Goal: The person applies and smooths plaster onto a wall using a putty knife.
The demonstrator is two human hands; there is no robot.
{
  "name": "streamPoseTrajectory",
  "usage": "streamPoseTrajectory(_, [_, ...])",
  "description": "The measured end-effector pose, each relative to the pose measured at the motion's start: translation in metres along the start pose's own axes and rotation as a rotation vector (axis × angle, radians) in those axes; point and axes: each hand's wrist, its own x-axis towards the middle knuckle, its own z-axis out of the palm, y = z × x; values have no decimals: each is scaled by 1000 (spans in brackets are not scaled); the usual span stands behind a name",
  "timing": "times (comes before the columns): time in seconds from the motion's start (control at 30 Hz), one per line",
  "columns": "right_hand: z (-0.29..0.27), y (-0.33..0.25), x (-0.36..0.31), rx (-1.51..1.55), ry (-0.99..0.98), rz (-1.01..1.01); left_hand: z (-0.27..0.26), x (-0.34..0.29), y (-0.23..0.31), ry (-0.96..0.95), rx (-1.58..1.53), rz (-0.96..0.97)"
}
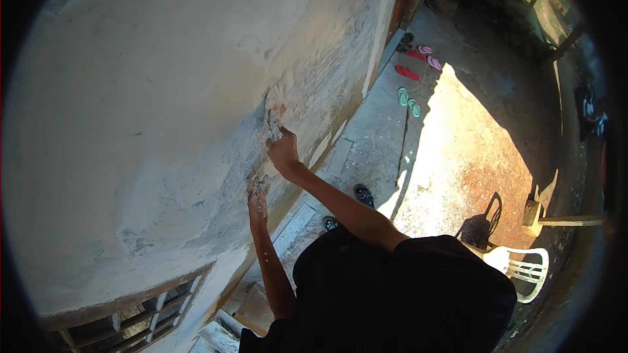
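My right hand (pixel 284 151) is closed round a putty knife (pixel 271 106), its pale blade close against the wall (pixel 190 72). White paste clings about the handle and my fingers. Lower and a little to the left, my left hand (pixel 258 200) is held up beside the wall, its fingers bent and coated in the same whitish paste. Whatever it grips cannot be made out. Around the blade the wall surface is rough and streaked grey-white, while farther left it looks smoother.
A barred window opening (pixel 137 317) lies at the lower left. Below the wall runs a concrete ledge (pixel 366 137), with red sandals (pixel 407 72), mint-green sandals (pixel 408 101) and other footwear toward its far end. A white plastic chair (pixel 528 268) stands to the right, near a wooden post base (pixel 533 218).
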Motion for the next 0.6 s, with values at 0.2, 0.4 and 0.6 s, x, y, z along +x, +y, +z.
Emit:
streamPoseTrajectory(0.2, [-81, 17, 0, 210, -177, -139, 6, -3, 9, -20, -30, -19])
streamPoseTrajectory(0.4, [-73, 20, 56, 298, -215, -69, 7, -9, 11, 2, -15, 4])
streamPoseTrajectory(0.6, [-44, 51, 88, 181, 132, -6, 5, -10, 13, 102, -60, -20])
